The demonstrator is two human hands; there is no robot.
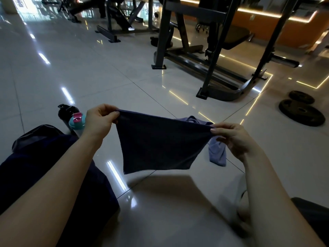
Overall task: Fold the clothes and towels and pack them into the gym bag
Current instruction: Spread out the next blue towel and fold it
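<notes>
Person, two arms in view. Left hand (101,122) and right hand (233,139): bare. Left forearm (62,175) and right forearm (267,193): bare along the whole visible length. Thumbnail (213,130) on each hand trimmed short. Dark navy fabric (92,193) beneath the left forearm: trouser leg or otherwise, cannot be determined from this view

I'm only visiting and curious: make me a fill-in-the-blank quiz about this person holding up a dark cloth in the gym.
Number of hands pinching the dark navy cloth, counting left hand and right hand: ____.
The teal plastic bottle near the left hand has a ____ lid.
The round black weight plates lie on the person's ____ side.
The crumpled pale lavender garment lies on the glossy tiled ____.
Missing words: two; pink; right; floor.
</notes>
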